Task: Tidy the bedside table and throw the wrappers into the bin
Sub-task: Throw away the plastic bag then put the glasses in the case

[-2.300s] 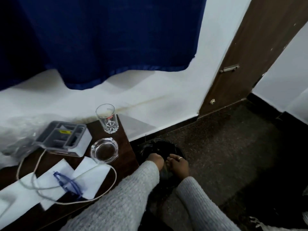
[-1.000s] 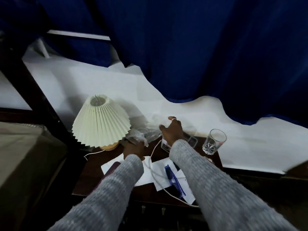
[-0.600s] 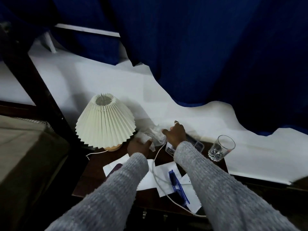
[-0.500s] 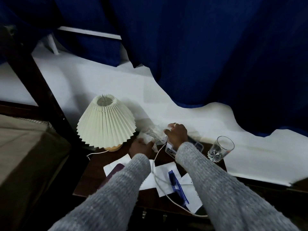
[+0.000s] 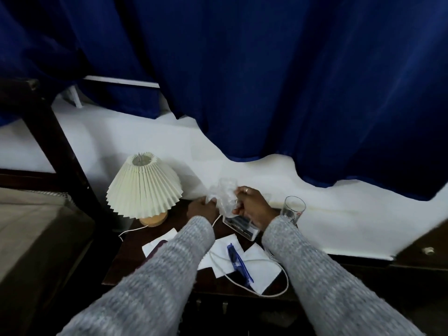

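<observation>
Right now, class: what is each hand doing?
Left hand: closed on the wrapper.
Right hand: closed on the same wrapper.

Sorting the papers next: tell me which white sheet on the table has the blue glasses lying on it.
The middle white sheet, between the two sleeves: the blue glasses lie across it and the white cord crosses it. The left sheet carries neither.

Bedside table [image 5: 126, 267]; lamp [image 5: 144, 187]; glass [image 5: 294, 209]; papers [image 5: 254, 267].
</observation>
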